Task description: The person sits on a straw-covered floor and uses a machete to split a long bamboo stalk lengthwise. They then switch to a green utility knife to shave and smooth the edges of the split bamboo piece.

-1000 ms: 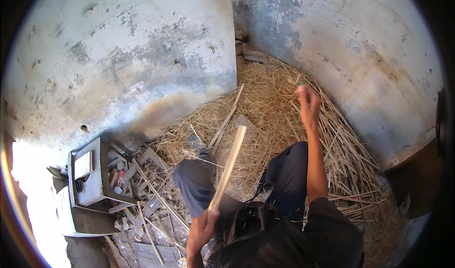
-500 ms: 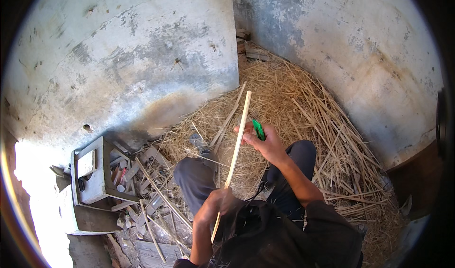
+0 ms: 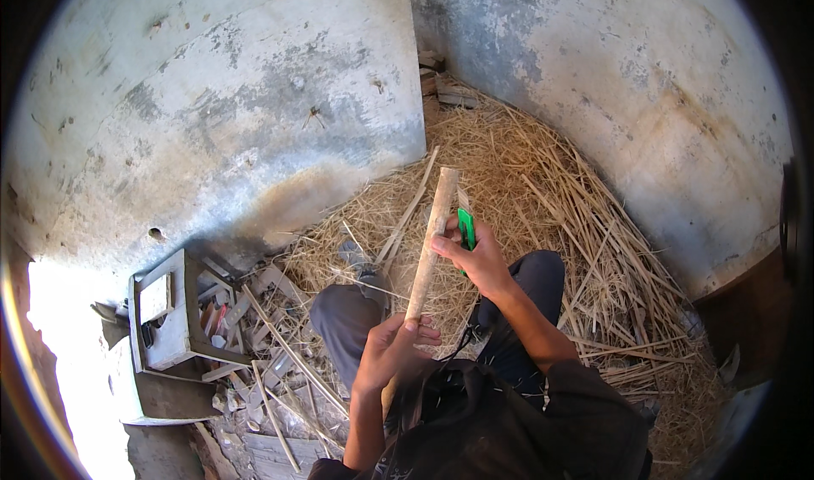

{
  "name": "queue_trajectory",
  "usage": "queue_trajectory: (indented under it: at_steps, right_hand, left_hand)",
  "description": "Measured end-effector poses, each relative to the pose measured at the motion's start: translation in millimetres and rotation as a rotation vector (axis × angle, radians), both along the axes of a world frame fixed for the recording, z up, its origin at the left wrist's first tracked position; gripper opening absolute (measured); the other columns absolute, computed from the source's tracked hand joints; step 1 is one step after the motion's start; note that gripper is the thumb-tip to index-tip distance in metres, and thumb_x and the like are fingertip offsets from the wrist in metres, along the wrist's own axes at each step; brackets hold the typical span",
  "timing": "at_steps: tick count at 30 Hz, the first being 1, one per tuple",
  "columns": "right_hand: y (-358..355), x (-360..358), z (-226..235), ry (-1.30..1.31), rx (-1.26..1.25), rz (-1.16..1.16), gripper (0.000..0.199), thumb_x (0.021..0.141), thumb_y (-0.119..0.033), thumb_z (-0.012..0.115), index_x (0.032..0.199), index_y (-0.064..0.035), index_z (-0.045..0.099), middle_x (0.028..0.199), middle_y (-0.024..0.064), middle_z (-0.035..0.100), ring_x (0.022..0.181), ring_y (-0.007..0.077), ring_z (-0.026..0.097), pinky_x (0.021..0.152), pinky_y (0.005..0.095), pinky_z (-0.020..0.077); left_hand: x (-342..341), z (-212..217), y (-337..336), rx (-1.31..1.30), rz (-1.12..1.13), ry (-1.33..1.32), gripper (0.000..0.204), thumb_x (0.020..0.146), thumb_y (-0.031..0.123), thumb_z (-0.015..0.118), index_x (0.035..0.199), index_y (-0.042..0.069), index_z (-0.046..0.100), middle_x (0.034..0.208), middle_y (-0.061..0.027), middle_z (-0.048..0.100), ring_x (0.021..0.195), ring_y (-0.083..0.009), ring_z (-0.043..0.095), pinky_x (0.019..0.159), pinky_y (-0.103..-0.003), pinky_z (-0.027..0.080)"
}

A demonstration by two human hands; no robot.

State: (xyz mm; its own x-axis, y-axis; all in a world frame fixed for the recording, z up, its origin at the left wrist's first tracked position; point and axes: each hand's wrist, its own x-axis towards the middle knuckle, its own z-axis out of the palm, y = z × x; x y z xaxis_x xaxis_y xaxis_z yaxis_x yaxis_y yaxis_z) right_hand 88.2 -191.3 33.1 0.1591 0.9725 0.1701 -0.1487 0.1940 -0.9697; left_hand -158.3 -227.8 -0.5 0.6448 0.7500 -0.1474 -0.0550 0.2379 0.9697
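Long pale-brown flat woody strip (image 3: 431, 247) is pinched at its middle by the thumb and fingers of the right hand (image 3: 483, 264), which also keeps a small green-handled tool (image 3: 466, 229) tucked in its grip; whether the tool has a bare edge is too small to tell. Lower down, the left hand (image 3: 388, 354) has its thumb pressed on the strip's face, its other fingers reaching out behind. Held slanting above the straw bed (image 3: 492, 153), the strip rises between the dark-trousered knees (image 3: 346, 319), its upper end free. The step in hand appears to be turning and handling the strip with the tool ready; the next move seems to call for a firm left hold and fingers clear of the tool. Half a second ago the strip showed a narrow, paler side; now its broad, browner face is up, and the left fingers are more extended. Along the straw bed's right edge lie loose thin sticks (image 3: 623, 281), beneath the stained wall (image 3: 636, 98).
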Motion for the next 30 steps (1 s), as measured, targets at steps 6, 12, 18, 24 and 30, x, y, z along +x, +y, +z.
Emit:
queue_trajectory:
  at_steps: [6, 12, 18, 24, 30]
  right_hand:
    - [2, -1, -3, 0.020, 0.027, -0.016, 0.023, 0.097, -0.022, 0.082, 0.104, -0.0039, 0.069, 0.075, -0.0036, 0.062, 0.060, 0.0009, 0.047, 0.051, 0.0218, 0.0331]
    - [2, 6, -7, 0.010, -0.025, -0.031, 0.020, 0.098, -0.019, 0.080, 0.103, -0.0015, 0.072, 0.093, 0.0060, 0.074, 0.088, 0.0108, 0.070, 0.079, 0.0279, 0.0557]
    - [6, 14, -5, 0.019, 0.019, -0.084, 0.021, 0.100, -0.021, 0.077, 0.105, -0.0022, 0.071, 0.091, 0.0037, 0.072, 0.084, 0.0100, 0.066, 0.078, 0.0295, 0.0531]
    - [-2, 13, -7, -0.171, 0.250, -0.031, 0.029, 0.107, -0.031, 0.066, 0.108, -0.0031, 0.070, 0.086, 0.0029, 0.068, 0.080, 0.0107, 0.062, 0.074, 0.0297, 0.0488]
    - [-24, 5, -3, -0.833, 0.479, -0.039, 0.035, 0.095, -0.039, 0.079, 0.101, -0.0056, 0.072, 0.079, 0.0080, 0.067, 0.064, 0.0232, 0.068, 0.059, 0.0348, 0.0523]
  left_hand:
    - [3, -2, -3, -0.088, 0.016, -0.001, 0.037, 0.116, 0.030, 0.050, 0.128, -0.003, 0.062, 0.111, -0.0159, 0.076, 0.102, -0.0229, 0.077, 0.078, -0.031, 0.063]
    - [10, -7, -6, 0.052, 0.106, -0.062, 0.032, 0.114, 0.027, 0.056, 0.127, -0.001, 0.063, 0.108, -0.0132, 0.076, 0.101, -0.0200, 0.074, 0.079, -0.033, 0.060]
    - [-9, -16, -17, 0.288, 0.116, 0.349, 0.022, 0.110, 0.017, 0.061, 0.120, -0.001, 0.067, 0.088, -0.0065, 0.068, 0.084, -0.0100, 0.060, 0.076, -0.033, 0.052]
    - [-8, 4, -25, 0.291, 0.280, 0.342, 0.023, 0.110, 0.016, 0.060, 0.118, -0.003, 0.069, 0.080, -0.0040, 0.063, 0.079, -0.0076, 0.054, 0.071, -0.029, 0.048]
    - [0, 20, -18, 0.244, 0.362, 0.279, 0.025, 0.110, 0.016, 0.059, 0.121, -0.004, 0.070, 0.085, -0.0005, 0.066, 0.082, -0.0065, 0.054, 0.072, -0.027, 0.047]
